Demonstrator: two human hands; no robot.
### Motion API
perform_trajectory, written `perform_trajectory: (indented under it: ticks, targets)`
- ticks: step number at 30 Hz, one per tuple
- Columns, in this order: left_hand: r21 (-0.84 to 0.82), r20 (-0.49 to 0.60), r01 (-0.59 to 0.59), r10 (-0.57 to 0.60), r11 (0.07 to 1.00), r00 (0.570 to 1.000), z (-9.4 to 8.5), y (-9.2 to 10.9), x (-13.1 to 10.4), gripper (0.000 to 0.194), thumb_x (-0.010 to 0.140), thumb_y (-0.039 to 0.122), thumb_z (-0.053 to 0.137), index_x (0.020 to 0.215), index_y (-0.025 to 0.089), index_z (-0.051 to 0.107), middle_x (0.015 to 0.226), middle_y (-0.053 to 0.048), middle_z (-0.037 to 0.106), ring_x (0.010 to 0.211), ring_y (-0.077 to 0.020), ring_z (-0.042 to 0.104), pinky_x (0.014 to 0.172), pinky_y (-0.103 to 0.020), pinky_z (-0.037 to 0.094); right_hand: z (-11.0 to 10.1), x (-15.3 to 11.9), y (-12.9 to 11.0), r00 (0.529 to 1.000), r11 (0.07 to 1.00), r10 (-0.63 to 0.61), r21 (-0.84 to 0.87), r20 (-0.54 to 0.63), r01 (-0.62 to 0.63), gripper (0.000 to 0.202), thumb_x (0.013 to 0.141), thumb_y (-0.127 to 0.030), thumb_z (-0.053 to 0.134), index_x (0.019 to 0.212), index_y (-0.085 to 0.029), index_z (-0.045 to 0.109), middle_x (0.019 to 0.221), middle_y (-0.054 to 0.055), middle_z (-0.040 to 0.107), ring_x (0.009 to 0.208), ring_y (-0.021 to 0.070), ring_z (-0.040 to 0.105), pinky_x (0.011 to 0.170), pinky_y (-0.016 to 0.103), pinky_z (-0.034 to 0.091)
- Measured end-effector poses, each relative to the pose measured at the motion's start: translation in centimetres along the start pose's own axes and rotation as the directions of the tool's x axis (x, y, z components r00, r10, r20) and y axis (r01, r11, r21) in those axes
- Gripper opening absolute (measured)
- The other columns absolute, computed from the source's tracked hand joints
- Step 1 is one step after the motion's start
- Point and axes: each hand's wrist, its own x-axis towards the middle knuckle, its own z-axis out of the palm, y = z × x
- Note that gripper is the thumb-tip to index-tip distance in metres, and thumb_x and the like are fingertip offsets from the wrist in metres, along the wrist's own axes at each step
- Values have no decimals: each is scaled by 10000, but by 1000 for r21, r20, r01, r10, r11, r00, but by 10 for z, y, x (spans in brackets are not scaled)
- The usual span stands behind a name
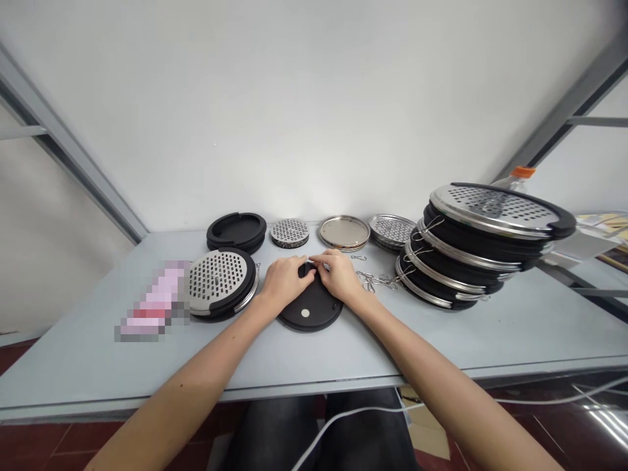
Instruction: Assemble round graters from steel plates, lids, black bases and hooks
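On the table in front of me lies a round black disc (321, 306) with a white dot near its front edge. At its far edge my left hand (287, 280) and my right hand (339, 273) meet, fingertips pinched together. A small silvery piece of metal (309, 261) shows between them; it looks like a wire clip, mostly covered by the fingers. Several loose wire clips (375, 281) are scattered to the right of my right hand. Left of my left hand rests an assembled round piece with a perforated metal plate (218, 281) and black rim.
Along the wall stand black rings (235, 232), perforated discs (289, 232), plain metal lids (344, 232) and rimmed perforated plates (392, 229). A leaning stack of assembled round pieces (456, 261) rises at right, a bottle with an orange cap (523, 172) behind it. A blurred pink object (159, 297) lies left.
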Motion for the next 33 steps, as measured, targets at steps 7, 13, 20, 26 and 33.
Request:
perform_trajectory:
  ticks: [7, 13, 20, 26, 33]
  targets:
    - [-15, 48, 6, -5, 1000, 999, -1, 2, 4, 359, 822, 321, 574, 1146, 199, 671, 1032, -81, 723, 985, -242, 660, 864, -304, 480, -4, 3, -3, 997, 997, -26, -68, 68, 30, 278, 827, -52, 469, 860, -160, 723, 847, 88, 639, 826, 193, 552, 744, 273, 408]
    - [-15, 71, 5, -4, 1000, 997, -4, 4, 3, 384, 834, 316, 554, 1191, 206, 645, 1049, -85, 717, 972, -252, 663, 827, -311, 484, -2, 5, -7, 998, 994, 22, -112, 52, -16, 234, 842, -88, 477, 816, -156, 699, 814, 90, 623, 780, 191, 553, 698, 269, 393]
    - [-22, 99, -10, 12, 1000, 995, -6, 5, 3, 337, 847, 304, 540, 1152, 224, 659, 1008, -84, 722, 917, -253, 665, 778, -310, 480, -2, 4, -7, 998, 990, 42, -134, 43, -36, 223, 841, -95, 478, 775, -158, 681, 782, 91, 617, 753, 191, 552, 670, 270, 377]
    - [11, 115, -43, 42, 999, 992, -8, 7, 3, 308, 852, 295, 518, 1114, 225, 664, 916, -70, 724, 852, -238, 665, 730, -295, 474, 0, 3, -8, 997, 990, 73, -120, 25, -70, 224, 834, -87, 471, 807, -155, 682, 811, 105, 638, 784, 204, 557, 682, 275, 381]
    - [38, 128, -61, 56, 997, 990, -8, 8, 3, 339, 858, 283, 510, 1168, 249, 642, 972, -65, 726, 888, -238, 665, 743, -299, 467, -2, 0, -3, 997, 995, 74, -67, 5, -73, 244, 816, -60, 479, 862, -144, 703, 855, 109, 691, 815, 211, 597, 735, 284, 420]
